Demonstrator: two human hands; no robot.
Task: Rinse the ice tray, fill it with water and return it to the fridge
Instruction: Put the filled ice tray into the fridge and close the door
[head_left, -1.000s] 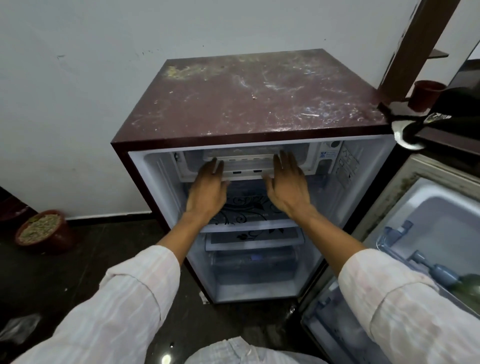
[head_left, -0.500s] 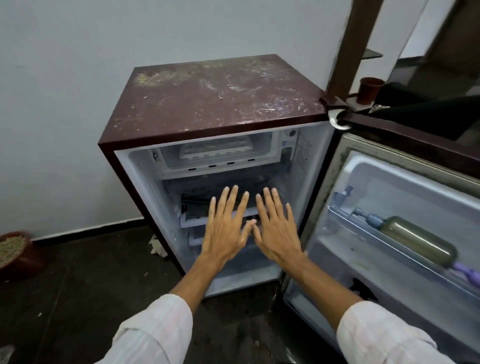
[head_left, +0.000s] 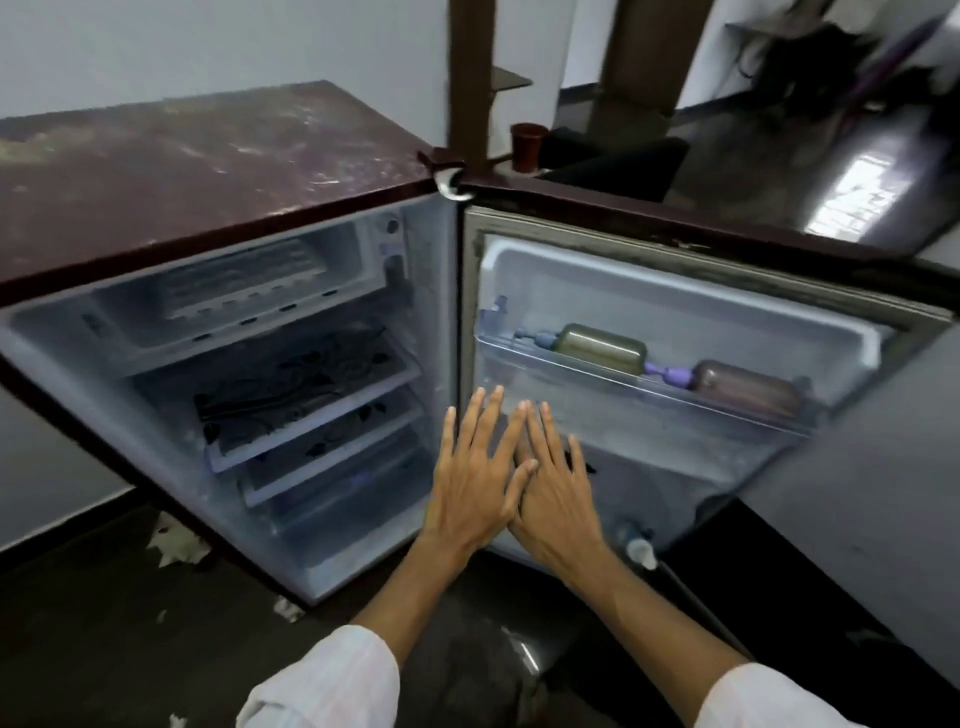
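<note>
Ice tray (head_left: 244, 286) is seen lying in the freezer compartment (head_left: 337, 254) at the top of the open fridge (head_left: 208, 156). It is white and blurred, and its contents cannot be made out. Nothing is held by either hand. The left hand (head_left: 470, 483) and right hand (head_left: 558, 493) are held flat, backs up, with fingers straight and spread. They are placed side by side in front of the fridge's lower right edge, well apart from the tray, and the left thumb is touching the right hand. The fridge door (head_left: 675, 291) is swung open to the right. On its door shelf (head_left: 597, 395) an olive bottle (head_left: 597, 348) and a brown bottle (head_left: 748, 389) are laid on their sides, end to end. A patterned glass shelf (head_left: 306, 384) is noted beneath the freezer compartment. A small brown pot (head_left: 527, 145) is seen standing on a ledge behind the door hinge.
</note>
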